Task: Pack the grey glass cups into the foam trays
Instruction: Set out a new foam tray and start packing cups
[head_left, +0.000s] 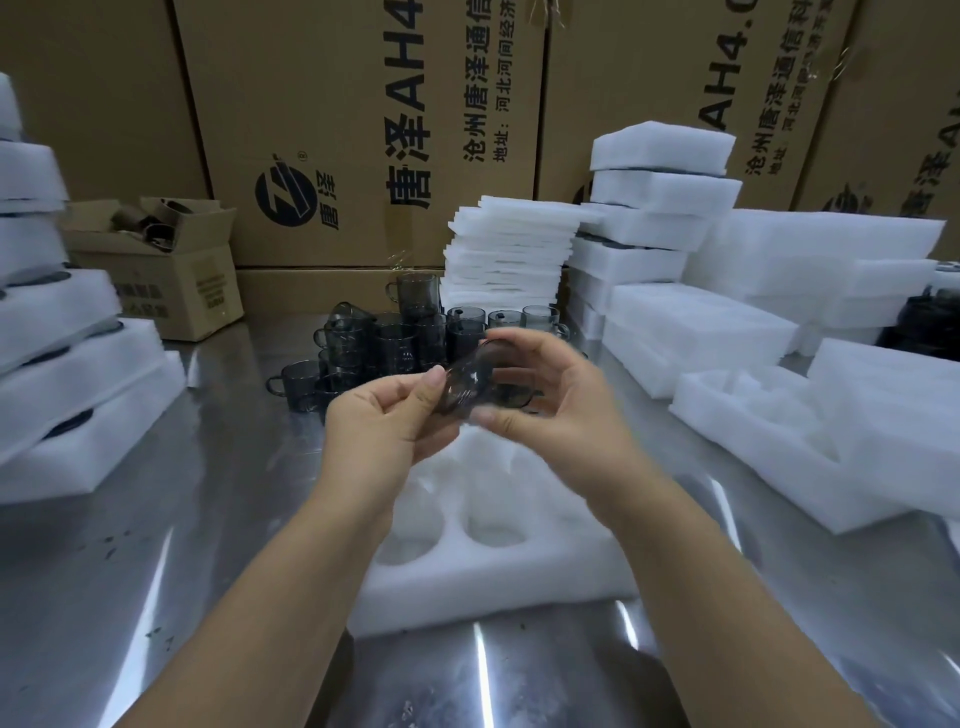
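One foam tray (493, 582) nearest, flat on steel table (156, 545), round pockets facing up. Above tray, grey glass cup (467, 387) held tilted on its side between both hands. Left hand (384, 421) pinches one end. Right hand (561, 410) has fingers (530, 348) curled round other end. Behind, cluster of grey cups (395, 338) on table. Farther back, foam stacks (511, 249), then cardboard boxes (337, 104).

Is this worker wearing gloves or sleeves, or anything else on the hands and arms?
No. The left hand and right hand are bare, no gloves. The left forearm and right forearm are uncovered to the picture's edge: no sleeves, watch or bracelet. No rings show; nails are short.
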